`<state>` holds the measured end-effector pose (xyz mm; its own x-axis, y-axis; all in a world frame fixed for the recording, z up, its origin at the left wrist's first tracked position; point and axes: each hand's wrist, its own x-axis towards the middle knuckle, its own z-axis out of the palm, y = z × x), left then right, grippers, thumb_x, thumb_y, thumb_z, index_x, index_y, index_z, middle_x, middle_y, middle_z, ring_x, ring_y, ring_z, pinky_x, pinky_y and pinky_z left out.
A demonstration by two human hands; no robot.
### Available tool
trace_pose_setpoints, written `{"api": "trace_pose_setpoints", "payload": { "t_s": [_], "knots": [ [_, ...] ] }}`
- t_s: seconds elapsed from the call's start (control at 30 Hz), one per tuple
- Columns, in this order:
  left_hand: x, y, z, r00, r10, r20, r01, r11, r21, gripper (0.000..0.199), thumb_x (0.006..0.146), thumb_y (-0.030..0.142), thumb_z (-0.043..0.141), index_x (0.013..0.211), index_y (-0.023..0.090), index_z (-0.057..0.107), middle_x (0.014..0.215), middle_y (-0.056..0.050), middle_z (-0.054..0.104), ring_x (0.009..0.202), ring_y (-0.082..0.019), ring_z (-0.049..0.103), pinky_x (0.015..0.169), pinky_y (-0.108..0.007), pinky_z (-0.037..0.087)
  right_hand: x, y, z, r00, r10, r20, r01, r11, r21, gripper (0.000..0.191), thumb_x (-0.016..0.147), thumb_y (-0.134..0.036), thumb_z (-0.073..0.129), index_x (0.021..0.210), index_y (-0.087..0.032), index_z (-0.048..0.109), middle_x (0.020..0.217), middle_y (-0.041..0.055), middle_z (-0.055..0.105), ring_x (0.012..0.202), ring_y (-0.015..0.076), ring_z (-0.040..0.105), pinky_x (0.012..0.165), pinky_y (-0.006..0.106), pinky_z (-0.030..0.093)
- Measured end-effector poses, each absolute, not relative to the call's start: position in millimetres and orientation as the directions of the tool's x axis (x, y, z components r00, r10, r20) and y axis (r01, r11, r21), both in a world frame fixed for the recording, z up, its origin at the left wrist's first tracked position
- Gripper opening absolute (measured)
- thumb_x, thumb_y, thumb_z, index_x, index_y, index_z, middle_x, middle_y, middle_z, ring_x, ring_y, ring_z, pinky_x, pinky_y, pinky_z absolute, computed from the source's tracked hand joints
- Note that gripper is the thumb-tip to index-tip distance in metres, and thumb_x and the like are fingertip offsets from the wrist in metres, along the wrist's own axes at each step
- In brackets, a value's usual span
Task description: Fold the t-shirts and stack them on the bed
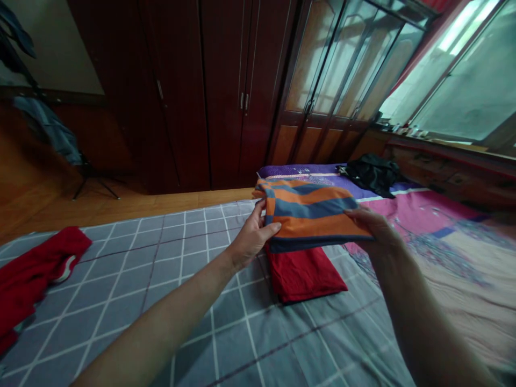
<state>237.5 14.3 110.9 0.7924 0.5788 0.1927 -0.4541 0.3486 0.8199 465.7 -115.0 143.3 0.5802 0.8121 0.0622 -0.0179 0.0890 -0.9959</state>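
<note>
Between my two hands is a folded garment with orange and grey-blue stripes (314, 209). My left hand (253, 232) grips its left edge, thumb on top and fingers beneath. At the right edge my right hand (373, 228) pinches the cloth; some of its fingers are hidden under it. Below and partly behind the striped garment, a folded red cloth (304, 277) lies on the grey checked bedsheet (193, 301). The striped garment covers the far part of the red one.
A crumpled red garment (36, 274) lies at the bed's left. A black garment (373, 173) rests on the purple and pink blanket (427, 215) at right. Dark wardrobes (226, 97) stand behind the bed. A clothes stand (91, 174) is at far left.
</note>
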Motion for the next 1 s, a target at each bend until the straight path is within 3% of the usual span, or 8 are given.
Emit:
{"api": "trace_pose_setpoints", "payload": {
  "t_s": [0.17,0.27,0.5,0.7,0.8,0.87,1.0],
  "knots": [
    [258,-12,22,0.807,0.569,-0.160,-0.194,0.510,0.838,0.058,0.069,0.007,0.063,0.123,0.016,0.043,0.112,-0.010,0.064,0.100,-0.022,0.063,0.092,-0.038,0.048,469,-147,55,0.447,0.840,-0.309,-0.272,-0.201,-0.941,0.032,0.062,-0.020,0.072,0.094,-0.018,0.069,0.098,0.0072,0.073,0.087,0.0269,0.069,0.083,0.037,0.055],
    [261,-18,-2,0.791,0.571,-0.220,-0.119,0.497,0.859,0.058,0.068,0.005,0.060,0.123,0.014,0.042,0.112,-0.012,0.064,0.101,-0.023,0.063,0.090,-0.038,0.049,466,-155,25,0.449,0.810,-0.378,-0.319,-0.250,-0.914,0.031,0.060,-0.017,0.073,0.091,-0.019,0.070,0.096,0.0071,0.073,0.087,0.0272,0.069,0.082,0.036,0.055],
    [260,-26,36,0.811,0.570,-0.131,-0.166,0.438,0.884,0.065,0.074,0.012,0.060,0.132,0.019,0.034,0.116,-0.009,0.063,0.098,-0.022,0.064,0.083,-0.036,0.053,485,-160,45,0.574,0.779,-0.252,-0.201,-0.165,-0.966,0.034,0.060,-0.028,0.075,0.091,-0.016,0.071,0.096,0.0084,0.073,0.084,0.0244,0.070,0.079,0.032,0.054],
    [254,-44,2,0.748,0.642,-0.166,-0.032,0.284,0.958,0.085,0.069,0.004,0.057,0.144,0.015,0.017,0.124,-0.013,0.058,0.104,-0.021,0.061,0.086,-0.028,0.052,480,-179,13,0.702,0.669,-0.245,-0.062,-0.286,-0.956,0.038,0.050,-0.029,0.078,0.085,-0.016,0.071,0.075,0.0072,0.073,0.068,0.0270,0.070,0.062,0.035,0.055],
    [252,-48,-3,0.778,0.602,-0.177,0.051,0.220,0.974,0.085,0.076,0.011,0.054,0.147,0.024,0.009,0.107,-0.008,0.065,0.076,-0.019,0.068,0.061,-0.025,0.055,483,-184,-2,0.762,0.624,-0.171,0.035,-0.304,-0.952,0.048,0.056,-0.033,0.075,0.100,-0.017,0.068,0.071,0.0045,0.072,0.065,0.0240,0.068,0.058,0.033,0.053],
    [251,-49,0,0.813,0.538,-0.223,0.128,0.209,0.970,0.079,0.080,0.015,0.050,0.147,0.026,0.010,0.092,-0.005,0.067,0.055,-0.016,0.065,0.044,-0.022,0.050,488,-185,-10,0.802,0.588,-0.102,0.168,-0.387,-0.907,0.053,0.060,-0.036,0.071,0.109,-0.015,0.065,0.065,0.0031,0.069,0.059,0.0215,0.066,0.053,0.030,0.050],
    [248,-46,1,0.846,0.431,-0.314,0.250,0.199,0.948,0.067,0.081,0.015,0.045,0.145,0.021,0.025,0.070,-0.001,0.064,0.044,-0.014,0.061,0.037,-0.018,0.044,496,-188,-22,0.828,0.560,-0.037,0.334,-0.546,-0.769,0.055,0.064,-0.039,0.062,0.110,-0.009,0.063,0.056,0.0010,0.062,0.052,0.0198,0.060,0.048,0.029,0.044]
  ]
}}
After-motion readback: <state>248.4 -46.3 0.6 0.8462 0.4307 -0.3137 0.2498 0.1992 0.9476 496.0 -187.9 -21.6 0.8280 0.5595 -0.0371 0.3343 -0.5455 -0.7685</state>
